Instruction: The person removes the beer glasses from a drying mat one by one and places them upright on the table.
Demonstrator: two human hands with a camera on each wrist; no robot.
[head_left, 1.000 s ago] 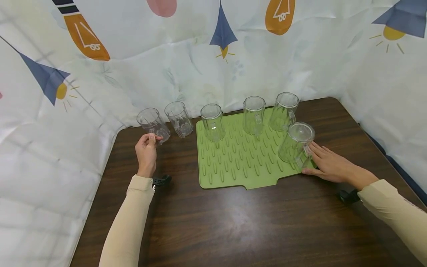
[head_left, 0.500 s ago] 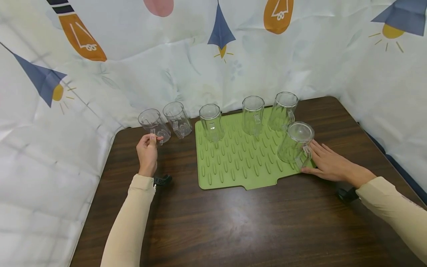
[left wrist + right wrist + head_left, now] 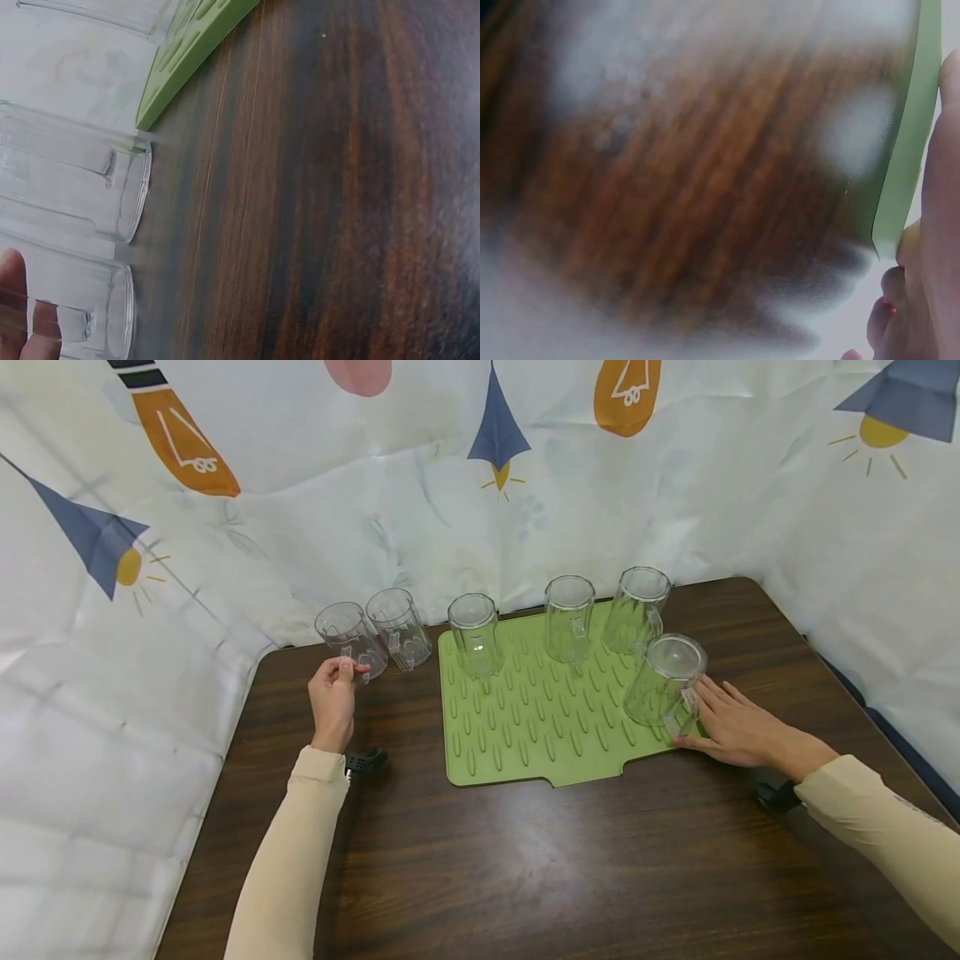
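My left hand (image 3: 332, 706) pinches the handle of the leftmost clear glass mug (image 3: 366, 647), which stands on the table left of the mat. In the left wrist view, that mug (image 3: 112, 307) is close beside a second glass mug (image 3: 112, 187), with fingertips at its handle. My right hand (image 3: 738, 724) lies with extended fingers along the right front edge of the green ribbed mat (image 3: 525, 756). Just left of those fingers, a glass mug (image 3: 660, 685) sits on the mat, seemingly upside down. The right wrist view shows the hand against the mat's side (image 3: 904, 150).
Along the mat's back stand three more glass mugs: one at left (image 3: 476, 635), one near the middle (image 3: 570, 622) and one at right (image 3: 637, 610). A dark wood table (image 3: 525, 868) extends in front. White printed cloth (image 3: 300, 543) hangs close behind the mugs.
The leftmost mug and my left hand have shifted slightly right, nearer the neighbouring mug. My right hand has stayed at the mat's edge with barely any movement.
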